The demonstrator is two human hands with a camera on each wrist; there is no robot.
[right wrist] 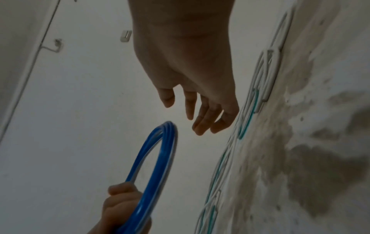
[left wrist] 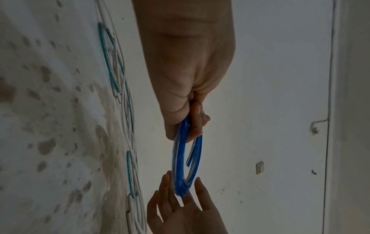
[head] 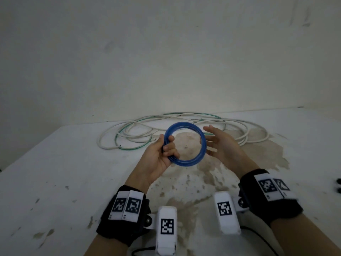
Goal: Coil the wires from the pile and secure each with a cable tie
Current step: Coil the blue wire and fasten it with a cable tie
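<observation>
A blue wire wound into a round coil (head: 191,130) (left wrist: 187,171) (right wrist: 158,158) is held up above the table. My left hand (head: 167,148) (left wrist: 192,120) (right wrist: 122,199) grips the coil's left side, fingers curled round the strands. A loose wire end (left wrist: 191,152) sticks out below that grip. My right hand (head: 212,143) (left wrist: 180,194) (right wrist: 196,114) is beside the coil's right edge with fingers spread and straight, holding nothing. Whether it touches the coil is unclear. No cable tie is visible.
A loose pile of white and green wires (head: 166,130) (left wrist: 128,110) (right wrist: 248,120) lies on the white stained table (head: 55,182) against the wall, behind the hands. Small dark objects (head: 338,185) sit at the right edge.
</observation>
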